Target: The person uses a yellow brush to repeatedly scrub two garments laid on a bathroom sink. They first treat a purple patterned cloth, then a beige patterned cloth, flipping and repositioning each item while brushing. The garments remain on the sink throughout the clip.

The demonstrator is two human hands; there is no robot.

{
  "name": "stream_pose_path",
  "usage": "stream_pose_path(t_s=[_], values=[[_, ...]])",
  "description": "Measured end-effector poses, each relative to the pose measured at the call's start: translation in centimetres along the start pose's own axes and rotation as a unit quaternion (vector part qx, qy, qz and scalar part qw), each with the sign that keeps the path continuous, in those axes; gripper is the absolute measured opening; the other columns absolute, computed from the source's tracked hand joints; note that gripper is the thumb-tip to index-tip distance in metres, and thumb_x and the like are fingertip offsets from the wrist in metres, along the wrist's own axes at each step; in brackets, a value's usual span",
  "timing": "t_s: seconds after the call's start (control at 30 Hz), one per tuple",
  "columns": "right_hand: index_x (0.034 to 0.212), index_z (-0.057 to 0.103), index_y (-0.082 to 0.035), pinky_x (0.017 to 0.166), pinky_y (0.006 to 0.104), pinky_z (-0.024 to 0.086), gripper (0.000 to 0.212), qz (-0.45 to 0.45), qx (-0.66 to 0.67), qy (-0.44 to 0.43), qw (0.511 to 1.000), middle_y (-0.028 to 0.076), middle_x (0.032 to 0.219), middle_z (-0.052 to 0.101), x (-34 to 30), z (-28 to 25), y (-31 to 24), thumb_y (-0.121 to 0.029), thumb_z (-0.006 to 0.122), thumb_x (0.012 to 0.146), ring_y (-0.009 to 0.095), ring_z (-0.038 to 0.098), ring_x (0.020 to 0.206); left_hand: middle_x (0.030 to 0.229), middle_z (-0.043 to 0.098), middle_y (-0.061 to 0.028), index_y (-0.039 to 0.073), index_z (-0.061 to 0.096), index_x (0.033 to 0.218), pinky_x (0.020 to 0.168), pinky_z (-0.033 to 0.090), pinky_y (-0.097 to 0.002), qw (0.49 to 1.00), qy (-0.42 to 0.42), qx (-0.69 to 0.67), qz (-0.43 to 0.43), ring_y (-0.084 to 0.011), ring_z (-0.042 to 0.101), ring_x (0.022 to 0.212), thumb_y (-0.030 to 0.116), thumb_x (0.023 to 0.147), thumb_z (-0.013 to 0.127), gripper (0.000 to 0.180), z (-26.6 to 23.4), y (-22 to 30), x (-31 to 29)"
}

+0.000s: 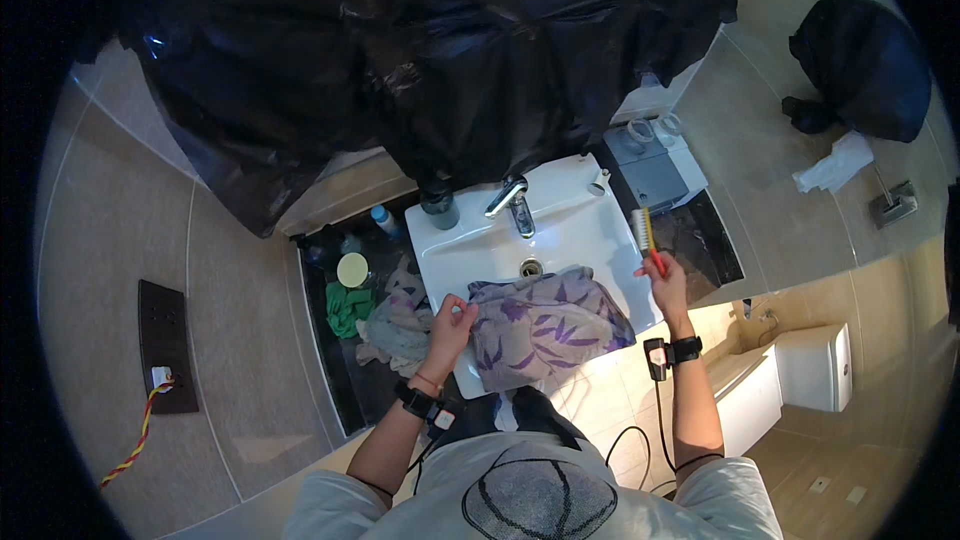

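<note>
A grey cloth with purple leaf print (540, 330) is spread over the front of the white washbasin (450, 255), hanging past its near rim. At the cloth's left edge is my left hand (453, 323), fingers curled closed. Whether they pinch the fabric cannot be made out. My right hand (668, 287) grips the red handle of a scrubbing brush (645, 233), held above the basin's right rim, apart from the cloth. The brush's pale bristles face left. Behind the cloth stands a chrome tap (517, 207), with the drain (530, 268) partly visible before it.
On the dark counter to the left lie a green cloth (347, 308), crumpled grey clothes (397, 325), a round pale-yellow lid or tub (352, 270) and a blue-capped bottle (384, 220). A dark jar (439, 207) stands on the basin's back-left corner. A grey box (660, 178) is at right.
</note>
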State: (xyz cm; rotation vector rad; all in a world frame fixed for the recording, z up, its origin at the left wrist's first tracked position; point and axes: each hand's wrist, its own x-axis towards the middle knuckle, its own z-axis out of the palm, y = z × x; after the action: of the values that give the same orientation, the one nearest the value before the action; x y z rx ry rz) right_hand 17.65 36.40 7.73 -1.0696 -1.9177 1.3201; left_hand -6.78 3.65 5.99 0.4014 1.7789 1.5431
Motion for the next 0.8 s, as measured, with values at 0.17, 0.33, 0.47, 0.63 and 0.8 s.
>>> stream_pose_path(t_s=[0.17,0.33,0.47,0.63,0.8], values=[[0.084,0.067,0.001,0.059,0.033,0.051,0.019,0.045,-0.182,-0.033,0.982,0.012,0.065,0.068,-0.9,4.0,2.8,-0.015,0.075,0.08,0.021,0.067,0.061,0.075,0.053,-0.0015,0.01,0.044,0.096,0.051,0.042,-0.027,0.993,0.008,-0.036,-0.11,-0.0088,0.05,0.063,0.019,0.092,0.067,0.024,0.8,-1.3,-1.2],[0.086,0.061,-0.001,0.066,0.0404,0.052,0.023,0.033,-0.165,-0.034,0.985,0.02,0.078,0.068,-1.1,8.9,5.6,-0.011,0.077,0.074,0.036,0.067,0.076,0.085,0.056,-0.0051,0.008,0.042,0.112,0.052,0.048,-0.0275,0.968,-0.013,-0.072,-0.24,-0.0129,0.055,0.064,0.017,0.089,0.072,0.039,0.0,-1.4,-2.5],[0.09,0.056,-0.003,0.07,0.0456,0.051,0.032,0.029,-0.211,-0.039,0.976,0.019,0.08,0.067,-0.9,11.1,6.2,-0.012,0.08,0.071,0.04,0.065,0.081,0.073,0.053,-0.0014,0.003,0.051,0.115,0.04,0.042,-0.0246,0.913,-0.024,-0.222,-0.34,-0.0109,0.047,0.046,0.021,0.086,0.076,0.042,0.1,-0.1,-3.5],[0.088,0.064,-0.003,0.068,0.0435,0.052,0.02,-0.02,-0.228,-0.026,0.973,0.018,0.079,0.068,-0.7,11.6,5.0,-0.014,0.075,0.076,0.037,0.067,0.078,0.07,0.053,0.0024,0.009,0.058,0.095,0.052,0.048,-0.026,0.896,-0.025,-0.284,-0.34,-0.0093,0.054,0.057,0.026,0.092,0.068,0.02,0.2,0.1,-4.5],[0.084,0.069,-0.002,0.064,0.0363,0.051,0.016,-0.015,-0.154,0.023,0.988,0.017,0.074,0.068,0.9,7.6,2.3,-0.017,0.073,0.081,0.027,0.068,0.068,0.091,0.062,-0.0028,0.008,0.054,0.105,0.065,0.056,-0.0324,0.939,-0.062,-0.225,-0.253,-0.0154,0.064,0.072,0.029,0.095,0.064,0.025,-3.1,-1.9,-3.4]])
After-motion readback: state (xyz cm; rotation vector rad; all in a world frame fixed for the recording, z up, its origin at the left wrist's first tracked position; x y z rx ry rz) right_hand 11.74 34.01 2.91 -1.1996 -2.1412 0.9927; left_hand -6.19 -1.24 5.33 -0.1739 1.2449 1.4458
